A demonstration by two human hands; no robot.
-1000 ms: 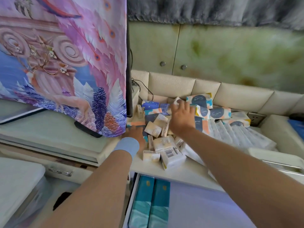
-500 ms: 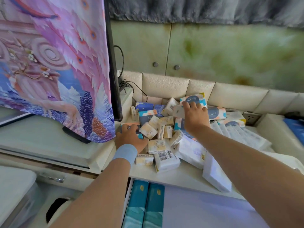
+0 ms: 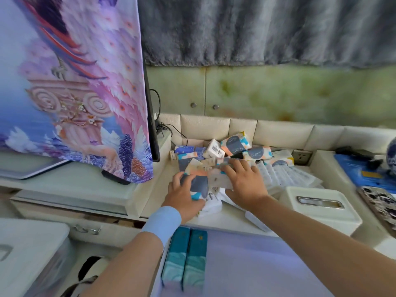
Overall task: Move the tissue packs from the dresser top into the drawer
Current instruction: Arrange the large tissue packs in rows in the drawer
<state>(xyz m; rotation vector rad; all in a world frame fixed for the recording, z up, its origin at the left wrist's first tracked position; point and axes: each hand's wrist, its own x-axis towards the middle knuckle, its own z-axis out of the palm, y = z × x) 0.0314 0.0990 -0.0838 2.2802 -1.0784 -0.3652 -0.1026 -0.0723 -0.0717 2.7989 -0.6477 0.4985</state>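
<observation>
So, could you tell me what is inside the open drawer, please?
Two teal packs lie side by side at the left end of the drawer; lilac lining shows beside them. The right forearm covers its right part, so anything there is hidden.

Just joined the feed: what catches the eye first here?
A huge pink feather-print cloth hangs at left. At centre, a heap of small colourful tissue packs covers the cream dresser top; the left hand grips a navy pack, the right hand lies spread on the heap.
</observation>
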